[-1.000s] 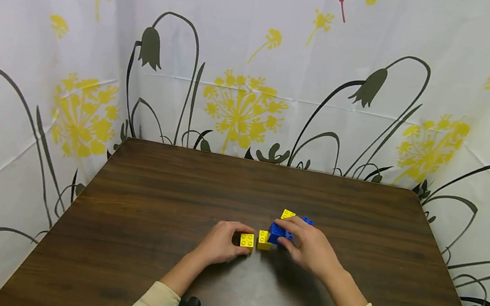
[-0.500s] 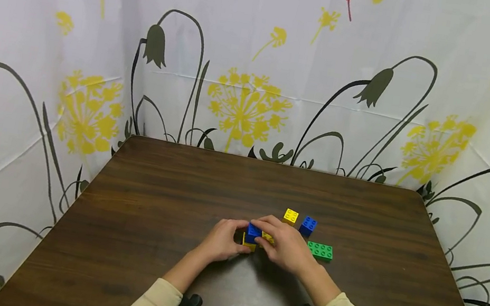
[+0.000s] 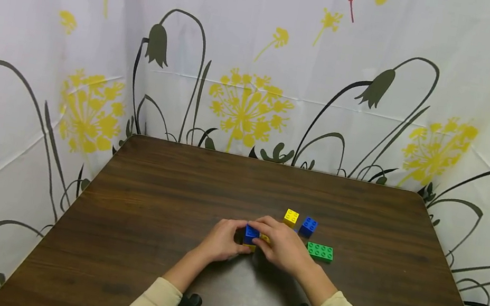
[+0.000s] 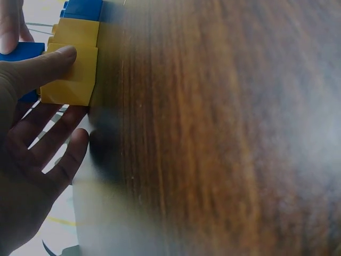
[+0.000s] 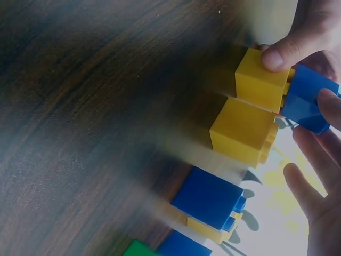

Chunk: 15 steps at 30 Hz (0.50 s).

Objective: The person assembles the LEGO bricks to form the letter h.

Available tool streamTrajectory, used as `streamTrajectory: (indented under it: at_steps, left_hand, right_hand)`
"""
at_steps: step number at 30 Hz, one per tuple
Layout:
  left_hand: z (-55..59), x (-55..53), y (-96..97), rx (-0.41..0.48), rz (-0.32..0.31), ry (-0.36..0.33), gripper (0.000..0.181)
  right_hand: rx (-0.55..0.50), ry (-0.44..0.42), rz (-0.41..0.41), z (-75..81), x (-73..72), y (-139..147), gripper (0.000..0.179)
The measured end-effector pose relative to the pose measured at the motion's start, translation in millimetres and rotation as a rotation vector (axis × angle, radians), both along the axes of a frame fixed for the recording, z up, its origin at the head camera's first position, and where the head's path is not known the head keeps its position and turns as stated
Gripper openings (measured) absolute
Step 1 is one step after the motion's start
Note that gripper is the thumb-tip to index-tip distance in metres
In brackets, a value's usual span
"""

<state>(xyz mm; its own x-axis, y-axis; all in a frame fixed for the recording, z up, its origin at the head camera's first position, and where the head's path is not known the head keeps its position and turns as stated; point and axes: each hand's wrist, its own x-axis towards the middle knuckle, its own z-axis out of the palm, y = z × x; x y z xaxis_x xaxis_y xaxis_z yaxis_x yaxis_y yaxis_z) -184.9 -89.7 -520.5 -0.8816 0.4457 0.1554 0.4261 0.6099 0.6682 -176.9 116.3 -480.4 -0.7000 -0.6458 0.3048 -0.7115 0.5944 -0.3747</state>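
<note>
My left hand (image 3: 221,240) pinches a yellow two-by-two toy building brick (image 4: 72,77) on the table, thumb flat against its near side. Just over its studs is a blue brick (image 5: 306,98), pinched between the thumb and fingers of my right hand (image 3: 283,247). In the right wrist view a strip of yellow studs shows between the two, and the blue brick looks slightly tilted. A second yellow brick (image 5: 242,130) stands close beside the first, partly hidden by my right hand in the head view.
Right of the hands lies a long green brick (image 3: 319,251). Behind them stand a blue brick (image 3: 308,227) and another yellow brick (image 3: 291,218). One more blue brick (image 5: 208,197) is mostly covered by my right hand from above. A flowered curtain (image 3: 260,59) hangs behind the table (image 3: 148,186).
My right hand has carried the blue brick leftward onto the top of the yellow one, uncovering the green brick. My left hand keeps its grip almost in place.
</note>
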Motion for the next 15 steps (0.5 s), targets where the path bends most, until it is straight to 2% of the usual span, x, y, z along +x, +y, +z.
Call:
streamTrajectory:
  at_steps: [15]
  left_hand:
    - [-2.0, -0.9, 0.5, 0.012, 0.018, 0.004, 0.042]
  right_hand:
    - [0.010, 0.004, -0.021, -1.0, 1.8, -3.2, 0.040]
